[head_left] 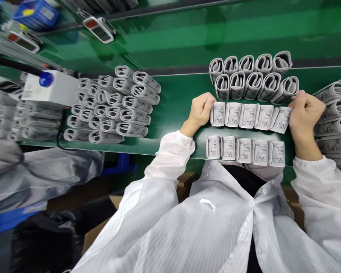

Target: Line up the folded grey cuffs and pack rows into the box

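Note:
A row of rolled grey cuffs (pixel 248 115), with line drawings printed on their faces, stretches between my two hands over the green bench. At its left end my left hand (pixel 200 110) is closed, thumb and fingers pressed against the outermost cuff. My right hand (pixel 306 112) is closed around the right end, where the last cuff tilts. Behind this row stand two more rows of cuffs (pixel 254 85) on end, showing their coiled edges. Nearer my body, another printed row (pixel 245 150) lies along the bench's front edge.
Stacks of rolled cuffs (pixel 110 106) fill the bench to the left, beside a white box (pixel 51 88) with a blue knob. More cuffs (pixel 335 121) are piled at the far right. A white device with a screen (pixel 99 29) and a blue basket (pixel 36 17) sit on the shelf.

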Tool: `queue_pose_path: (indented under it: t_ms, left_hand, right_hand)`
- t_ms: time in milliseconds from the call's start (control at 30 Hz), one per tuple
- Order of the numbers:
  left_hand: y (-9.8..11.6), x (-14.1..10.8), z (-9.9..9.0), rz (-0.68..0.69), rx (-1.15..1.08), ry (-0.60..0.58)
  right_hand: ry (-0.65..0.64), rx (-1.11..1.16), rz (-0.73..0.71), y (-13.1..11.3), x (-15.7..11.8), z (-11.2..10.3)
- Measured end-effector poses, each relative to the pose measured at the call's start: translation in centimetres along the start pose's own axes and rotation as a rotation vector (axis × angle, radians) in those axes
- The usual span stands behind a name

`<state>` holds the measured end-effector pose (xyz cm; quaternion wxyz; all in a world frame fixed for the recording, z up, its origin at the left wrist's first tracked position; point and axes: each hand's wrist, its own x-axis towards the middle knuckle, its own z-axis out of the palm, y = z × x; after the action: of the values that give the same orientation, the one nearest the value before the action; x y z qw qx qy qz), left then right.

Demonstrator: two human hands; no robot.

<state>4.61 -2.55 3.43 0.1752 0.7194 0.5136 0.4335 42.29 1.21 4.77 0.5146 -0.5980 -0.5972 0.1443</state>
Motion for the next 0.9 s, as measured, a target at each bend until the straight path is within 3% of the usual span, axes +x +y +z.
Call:
queue_pose_path:
  t_ms: [233,433,667,900]
  left_hand:
    - [0.1,0.2,0.0,0.017,-0.016,0.013]
    - [-0.2,0.2,0.0,0.002,-0.005,-0.002]
    - [-0.2,0.2,-0.1,0.010,-0.012,-0.009]
    - [-0.2,0.2,0.0,0.014,0.010,0.005]
  right_hand:
    - [-0.035,0.201,-0.036,0.1,0.0,0.5]
    - [-0.040,0.030,-0.021,0.0,-0.2,0.0]
    - [-0.024,0.133,-0.112,0.3,-0.1,0.1]
    - [-0.053,0.034,0.013,-0.7,-0.1,0.0]
